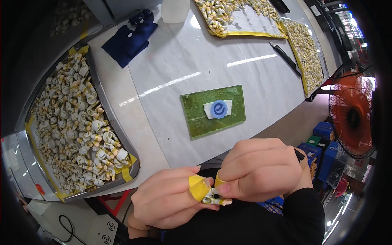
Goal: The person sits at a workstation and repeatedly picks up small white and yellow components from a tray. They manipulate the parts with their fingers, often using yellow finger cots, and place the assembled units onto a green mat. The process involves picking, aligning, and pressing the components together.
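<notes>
In front of my body, my left hand (pixel 167 200) is closed round a small white figurine (pixel 210 200) with gold markings and a peach-coloured tip. My right hand (pixel 259 169) meets it from the other side, thumb and forefinger pinching at the piece's upper end. Yellow tape wraps a finger on each hand. Just beyond them on the table lies a green glass plate (pixel 196 124). A blue disc (pixel 219 109) with a dark curved mark rests on a white patch in the plate's middle. Exactly where the fingertips press on the figurine is partly hidden.
At the left, a grey tray (pixel 109 118) holds many similar figurines. Two yellow-edged trays, one far (pixel 255 35) and one right (pixel 301 67), hold more small pieces. A black utility knife (pixel 286 59), navy cloth (pixel 128 43) and white container (pixel 175 10) lie around. An orange fan (pixel 353 110) stands right.
</notes>
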The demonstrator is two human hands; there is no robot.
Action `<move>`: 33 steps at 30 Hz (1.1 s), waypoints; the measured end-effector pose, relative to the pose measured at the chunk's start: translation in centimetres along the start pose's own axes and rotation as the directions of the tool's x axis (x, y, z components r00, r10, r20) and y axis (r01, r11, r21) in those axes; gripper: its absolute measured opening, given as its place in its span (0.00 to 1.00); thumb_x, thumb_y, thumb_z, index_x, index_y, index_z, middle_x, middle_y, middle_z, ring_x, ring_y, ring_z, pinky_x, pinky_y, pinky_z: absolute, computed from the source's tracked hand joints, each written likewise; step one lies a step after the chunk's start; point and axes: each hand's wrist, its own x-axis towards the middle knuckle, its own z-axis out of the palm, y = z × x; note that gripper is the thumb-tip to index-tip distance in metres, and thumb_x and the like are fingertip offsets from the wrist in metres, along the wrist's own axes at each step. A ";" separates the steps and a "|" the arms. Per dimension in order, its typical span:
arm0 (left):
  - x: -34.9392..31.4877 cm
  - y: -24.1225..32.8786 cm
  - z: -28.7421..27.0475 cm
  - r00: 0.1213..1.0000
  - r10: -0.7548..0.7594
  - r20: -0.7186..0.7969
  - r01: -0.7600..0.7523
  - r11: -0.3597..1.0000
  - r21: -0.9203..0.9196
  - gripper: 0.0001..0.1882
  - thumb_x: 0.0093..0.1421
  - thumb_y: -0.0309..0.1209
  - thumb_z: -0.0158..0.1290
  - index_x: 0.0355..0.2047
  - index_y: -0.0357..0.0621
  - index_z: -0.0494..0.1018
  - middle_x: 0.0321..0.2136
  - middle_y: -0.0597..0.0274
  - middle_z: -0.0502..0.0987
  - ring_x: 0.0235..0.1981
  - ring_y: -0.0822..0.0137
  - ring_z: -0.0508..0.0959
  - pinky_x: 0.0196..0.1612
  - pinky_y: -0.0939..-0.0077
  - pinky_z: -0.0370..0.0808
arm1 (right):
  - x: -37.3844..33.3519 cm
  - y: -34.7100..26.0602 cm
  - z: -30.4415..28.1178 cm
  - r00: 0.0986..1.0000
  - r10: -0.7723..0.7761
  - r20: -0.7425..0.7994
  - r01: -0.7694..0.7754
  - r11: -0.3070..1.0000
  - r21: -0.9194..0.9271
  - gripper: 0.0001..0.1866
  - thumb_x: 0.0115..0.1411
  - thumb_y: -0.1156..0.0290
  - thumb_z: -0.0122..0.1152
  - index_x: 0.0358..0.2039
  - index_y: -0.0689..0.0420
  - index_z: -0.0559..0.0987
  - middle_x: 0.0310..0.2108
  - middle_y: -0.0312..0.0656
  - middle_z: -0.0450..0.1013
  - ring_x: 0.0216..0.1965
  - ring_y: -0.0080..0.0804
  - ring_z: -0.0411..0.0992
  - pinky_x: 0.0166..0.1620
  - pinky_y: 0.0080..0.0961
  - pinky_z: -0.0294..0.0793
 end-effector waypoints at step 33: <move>-0.5 -0.9 0.1 0.854 -0.452 0.256 0.495 0.558 -0.666 0.11 0.47 0.22 0.64 0.28 0.29 0.75 0.25 0.53 0.78 0.28 0.68 0.78 0.34 0.78 0.73 | 0.7 0.9 -0.9 0.959 0.184 0.215 -0.214 0.968 0.127 0.09 0.45 0.67 0.72 0.26 0.53 0.80 0.28 0.35 0.66 0.27 0.28 0.63 0.28 0.21 0.60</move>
